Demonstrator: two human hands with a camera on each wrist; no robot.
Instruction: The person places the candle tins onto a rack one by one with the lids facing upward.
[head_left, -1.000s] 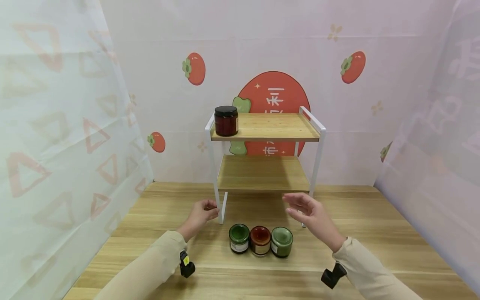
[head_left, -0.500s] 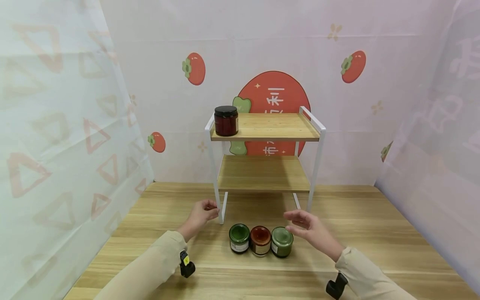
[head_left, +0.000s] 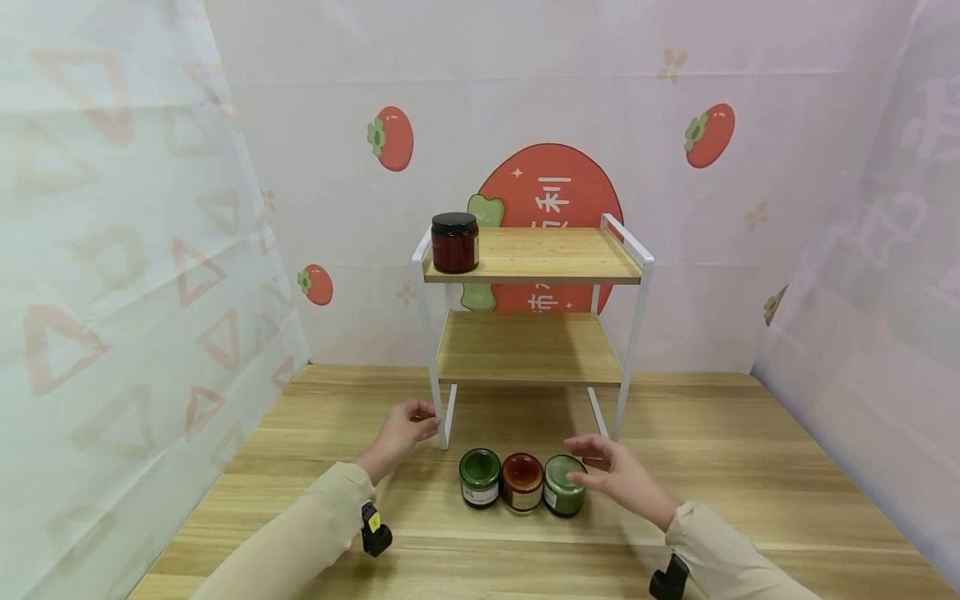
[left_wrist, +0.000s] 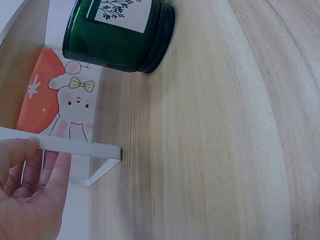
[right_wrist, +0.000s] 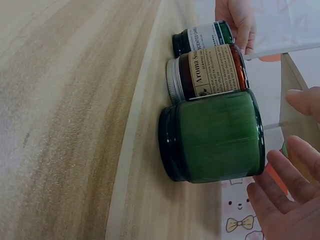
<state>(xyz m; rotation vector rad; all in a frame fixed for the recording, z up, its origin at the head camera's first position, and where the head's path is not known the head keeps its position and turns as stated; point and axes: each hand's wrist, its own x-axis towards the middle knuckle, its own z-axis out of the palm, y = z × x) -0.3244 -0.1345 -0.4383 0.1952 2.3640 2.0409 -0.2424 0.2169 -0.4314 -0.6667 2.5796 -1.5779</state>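
Observation:
Three scented candle jars stand lid-down in a row before the rack: a dark green candle jar point(head_left: 480, 477), an amber candle jar point(head_left: 522, 482) and a lighter green candle jar point(head_left: 564, 485). My right hand point(head_left: 618, 477) is spread at the right of the lighter green jar point(right_wrist: 215, 137); thumb and fingers are apart, with fingertips near its upturned base. With my left hand point(head_left: 402, 435) I hold the rack's left front leg point(left_wrist: 80, 146) low down, between thumb and fingers. The dark green jar point(left_wrist: 112, 30) is beside that leg in the left wrist view.
A two-tier rack point(head_left: 529, 350) with wooden shelves and a white frame stands behind the jars. On its top shelf, at the left, sits a dark red jar point(head_left: 454, 243) with a black lid. Printed cloth walls point(head_left: 315, 167) enclose the wooden table point(head_left: 337, 400).
My right hand has come down and slightly toward me, from above the rack's right foot to the lighter green candle jar. My left hand has stayed at the rack's leg.

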